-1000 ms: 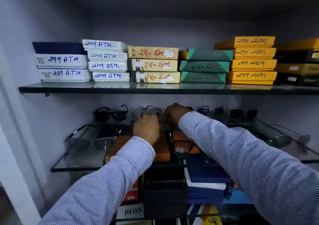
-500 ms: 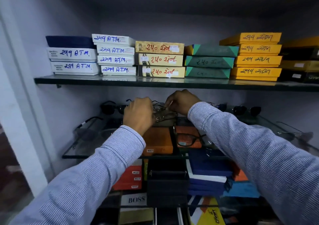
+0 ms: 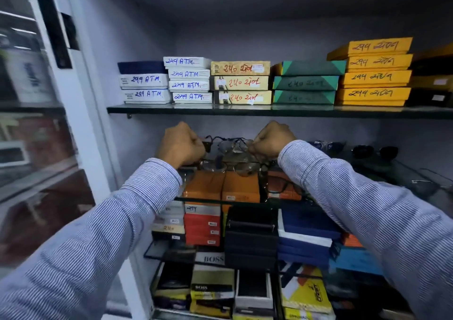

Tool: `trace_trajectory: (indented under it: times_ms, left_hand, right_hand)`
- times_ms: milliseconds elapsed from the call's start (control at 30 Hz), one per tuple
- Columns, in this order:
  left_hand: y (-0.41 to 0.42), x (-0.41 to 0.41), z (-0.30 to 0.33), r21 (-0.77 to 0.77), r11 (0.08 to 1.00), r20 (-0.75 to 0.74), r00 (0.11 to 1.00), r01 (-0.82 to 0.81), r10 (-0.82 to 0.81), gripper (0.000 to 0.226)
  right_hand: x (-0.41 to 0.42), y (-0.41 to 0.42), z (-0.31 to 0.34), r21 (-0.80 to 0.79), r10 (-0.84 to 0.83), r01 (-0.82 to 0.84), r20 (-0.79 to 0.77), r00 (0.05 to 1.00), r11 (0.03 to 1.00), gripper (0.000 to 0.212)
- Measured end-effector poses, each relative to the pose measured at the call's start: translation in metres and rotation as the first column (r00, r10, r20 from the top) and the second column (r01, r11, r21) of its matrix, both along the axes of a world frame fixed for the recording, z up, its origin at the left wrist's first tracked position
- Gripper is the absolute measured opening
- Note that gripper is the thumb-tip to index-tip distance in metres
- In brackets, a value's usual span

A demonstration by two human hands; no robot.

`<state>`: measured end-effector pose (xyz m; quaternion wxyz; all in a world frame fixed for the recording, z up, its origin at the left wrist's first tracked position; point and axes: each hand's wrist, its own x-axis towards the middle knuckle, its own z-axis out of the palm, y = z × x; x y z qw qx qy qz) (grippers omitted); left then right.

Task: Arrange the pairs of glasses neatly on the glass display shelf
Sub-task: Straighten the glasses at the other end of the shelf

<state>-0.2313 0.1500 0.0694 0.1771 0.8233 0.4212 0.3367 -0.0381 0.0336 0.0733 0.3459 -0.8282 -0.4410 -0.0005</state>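
Both my hands are closed into fists over the middle of the glass display shelf. My left hand and my right hand each grip one end of a thin clear-lens pair of glasses, stretched between them just above the shelf. Behind it, a wire-framed pair stands in the back row. Dark sunglasses and a blue-lens pair stand further right. A dark-framed pair lies near the shelf's front, under my right wrist.
Stacked labelled boxes fill the upper shelf, close above my hands. Orange boxes show through the glass, with more boxes stacked on lower shelves. A white cabinet frame and glass door stand to the left.
My hands have moved apart from the middle, with the clear-lens pair now spread between them. The view has swung so the shelves sit further right.
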Motion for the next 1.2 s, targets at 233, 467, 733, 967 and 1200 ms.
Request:
trace_trajectory:
  times_ms: [233, 467, 733, 967, 1200]
  left_hand:
    - [0.018, -0.003, 0.000, -0.139, 0.989, -0.020, 0.999, 0.040, -0.043, 0.008]
    - [0.030, 0.012, -0.008, -0.175, 0.979, -0.071, 0.990, 0.108, -0.122, 0.012]
    - [0.035, 0.020, -0.024, -0.103, 0.988, -0.155, 0.980, 0.113, -0.128, 0.020]
    - [0.038, 0.027, -0.027, 0.005, 0.992, -0.251, 0.960, 0.128, -0.123, 0.019]
    - [0.040, 0.033, -0.032, 0.098, 0.988, -0.343, 0.936, 0.117, -0.077, 0.033]
  right_hand:
    - [-0.008, -0.004, 0.007, -0.224, -0.121, 0.113, -0.024, 0.992, 0.968, 0.036]
    - [-0.020, 0.000, 0.007, -0.298, -0.201, 0.196, 0.013, 0.979, 0.934, 0.041]
    - [-0.026, 0.010, -0.001, -0.407, -0.226, 0.248, 0.104, 0.969, 0.879, 0.050]
    - [-0.022, 0.020, -0.008, -0.431, -0.216, 0.266, 0.164, 0.963, 0.862, 0.049]
    - [-0.016, 0.028, -0.011, -0.443, -0.197, 0.263, 0.190, 0.962, 0.857, 0.047]
